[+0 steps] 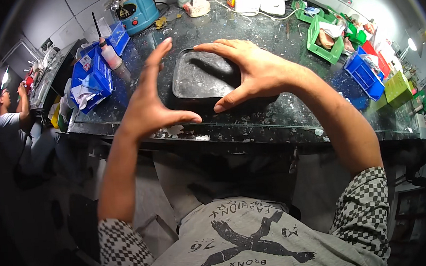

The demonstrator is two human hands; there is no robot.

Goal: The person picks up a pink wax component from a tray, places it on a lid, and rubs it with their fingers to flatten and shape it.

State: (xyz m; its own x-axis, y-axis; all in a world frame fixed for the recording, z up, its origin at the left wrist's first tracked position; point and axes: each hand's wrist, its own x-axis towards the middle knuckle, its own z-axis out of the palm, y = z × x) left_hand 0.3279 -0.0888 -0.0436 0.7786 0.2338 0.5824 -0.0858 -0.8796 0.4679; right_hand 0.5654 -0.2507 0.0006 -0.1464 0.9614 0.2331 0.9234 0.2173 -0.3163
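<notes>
Black tray flat on bench, long axis left-right, between left hand and right hand, fingers spread.

A workshop: spattered workbench, parts bins and a blue machine.

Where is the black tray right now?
In the head view, the black tray lies centre on the dark worktop, framed between the open left hand and right hand, right of the blue bins.
</notes>
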